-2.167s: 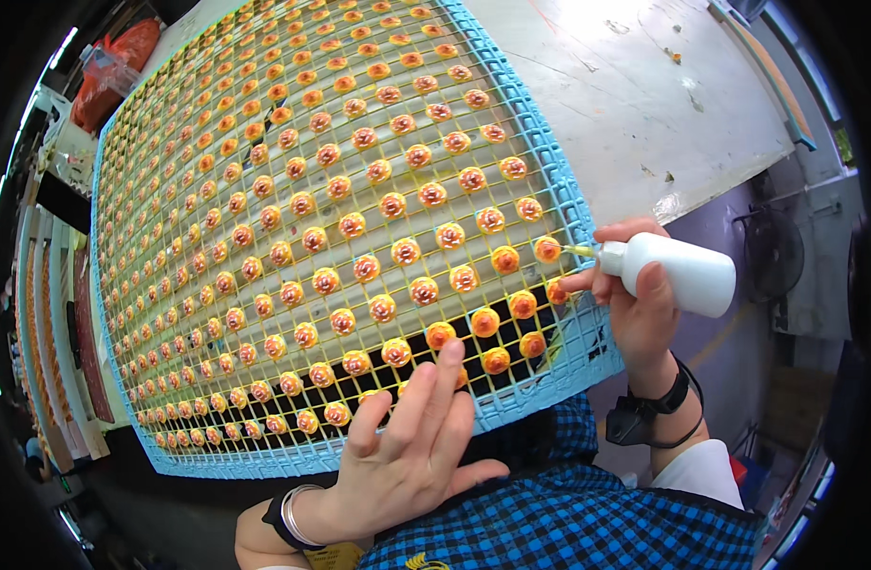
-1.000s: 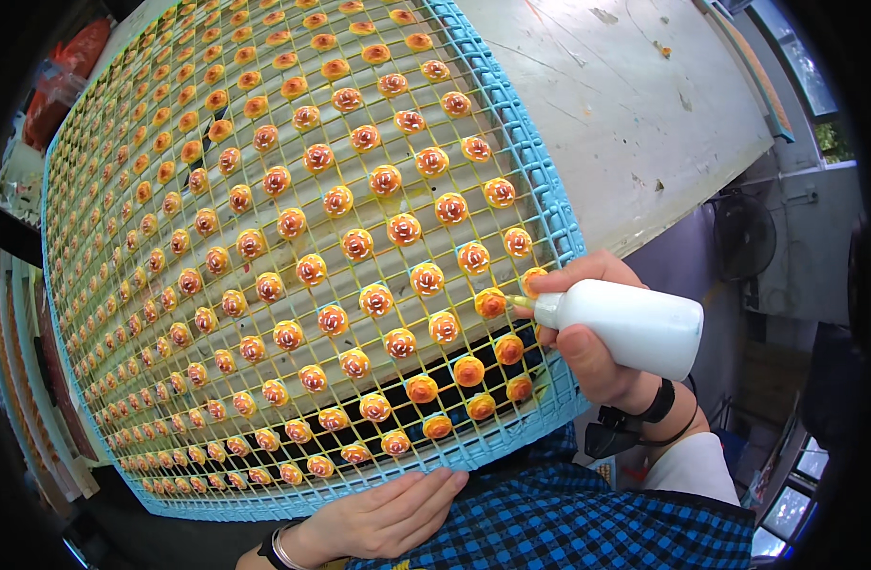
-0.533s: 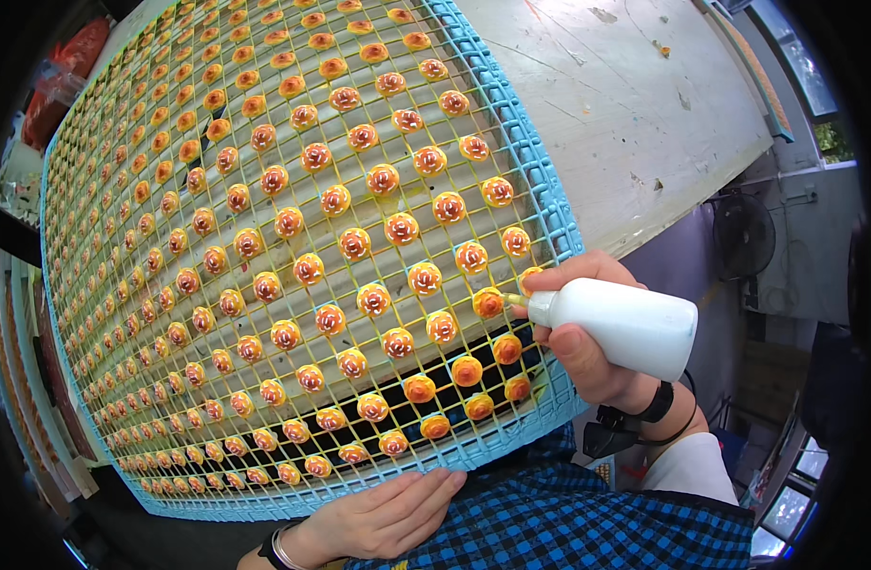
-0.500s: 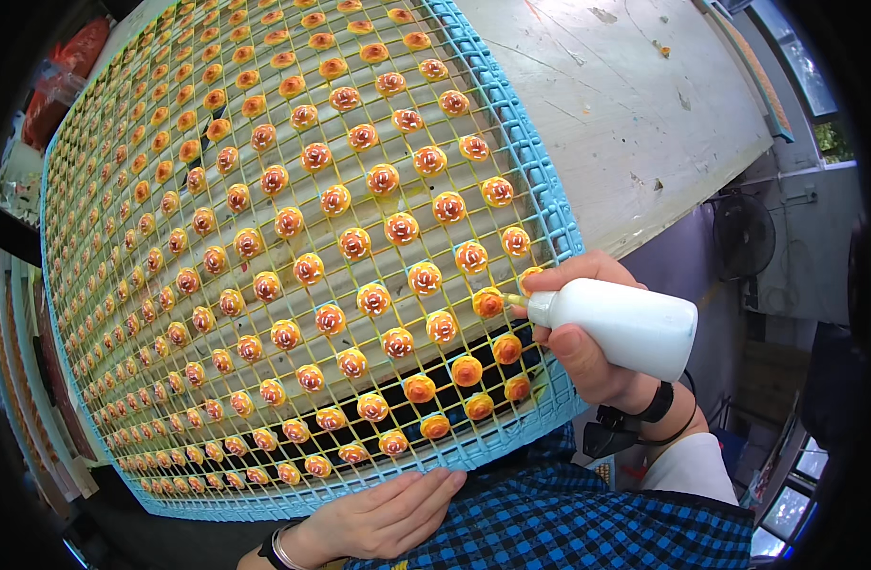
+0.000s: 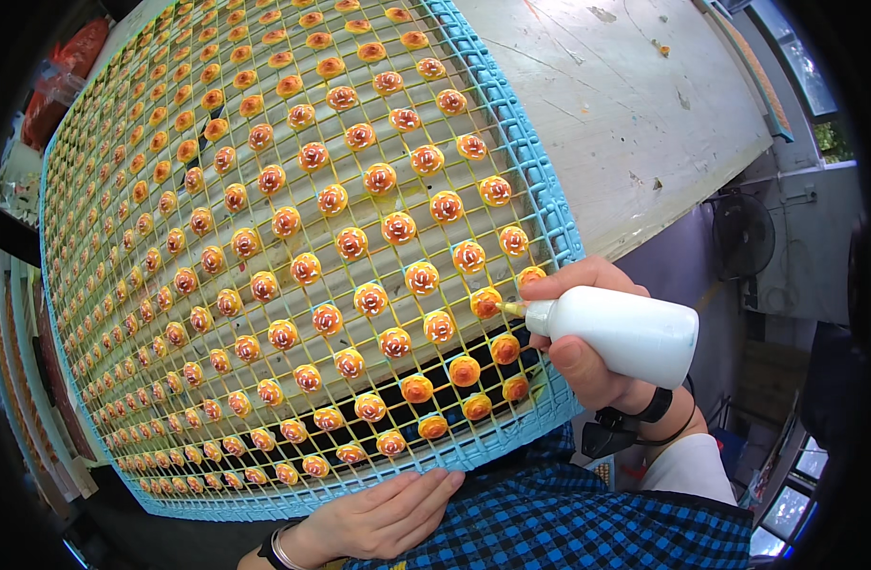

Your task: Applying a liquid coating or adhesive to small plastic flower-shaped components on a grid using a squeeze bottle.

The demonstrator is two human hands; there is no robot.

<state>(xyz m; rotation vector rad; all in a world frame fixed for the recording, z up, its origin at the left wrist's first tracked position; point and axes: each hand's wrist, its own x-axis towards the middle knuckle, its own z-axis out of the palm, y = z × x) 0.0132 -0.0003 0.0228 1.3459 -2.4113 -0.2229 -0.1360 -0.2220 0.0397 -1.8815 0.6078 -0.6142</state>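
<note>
A large mesh rack with a light-blue woven rim and yellow crossing strands tilts across the view. Rows of small orange and yellow rose-shaped pieces sit on its mesh; many carry white strokes, while several near the lower right corner are plain orange. My right hand is closed around a white squeeze bottle, held nearly level. Its narrow nozzle tip meets the right side of one rose piece near the right rim. Along the rack's near edge my left hand lies flat, fingers stretched out against the blue rim.
Beyond the rack is a worn, pale tabletop with scratches and chips. A dark fan stands at the right. Something red lies at the far left. Blue-and-black checked cloth covers my lap under the near rim.
The bottle's nozzle has shifted slightly down at the same rose piece, with the right hand tilting a little. The rack has moved very slightly left. My left hand stays where it was.
</note>
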